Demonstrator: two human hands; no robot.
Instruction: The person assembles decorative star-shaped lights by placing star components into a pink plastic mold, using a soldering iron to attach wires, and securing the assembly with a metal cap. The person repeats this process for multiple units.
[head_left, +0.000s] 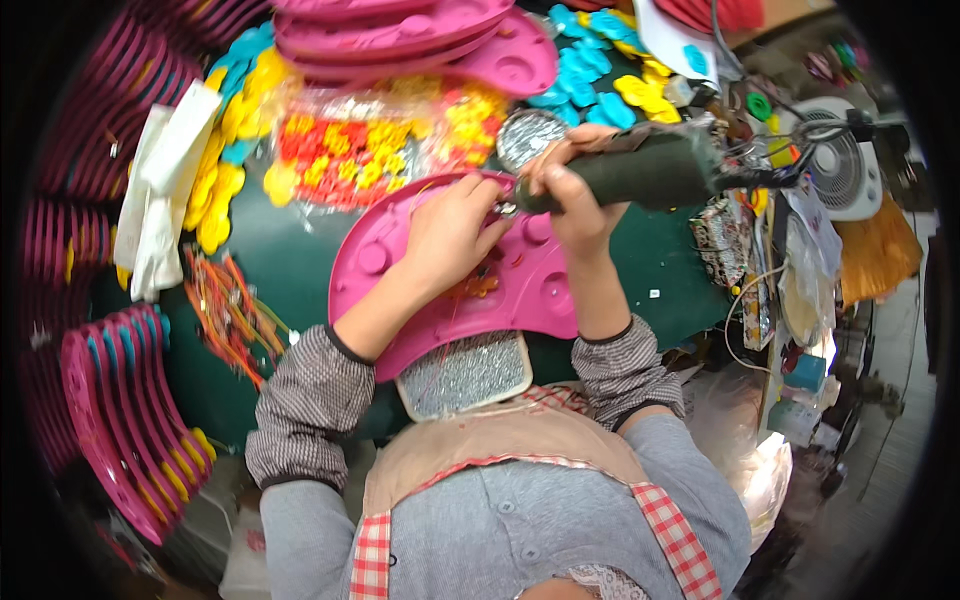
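A pink curved plastic panel [528,283] with round raised knobs lies on the green table in front of me. My right hand [578,200] is wrapped round a dark green electric screwdriver [645,172], held nearly level with its tip pointing left at the panel's upper edge. My left hand [448,238] rests over the panel, thumb and fingers drawn together at the driver's tip. Whatever they pinch is too small and hidden to name. A small orange-brown piece [482,285] sits on the panel just below the left hand.
A tray of small silvery screws [468,375] is at the near edge; a round dish of metal bits [530,138] stands beyond the panel. Bags of red and yellow flowers [345,150], stacked pink panels [395,40], colored wires [232,310] and a white fan [845,160] surround the workspace.
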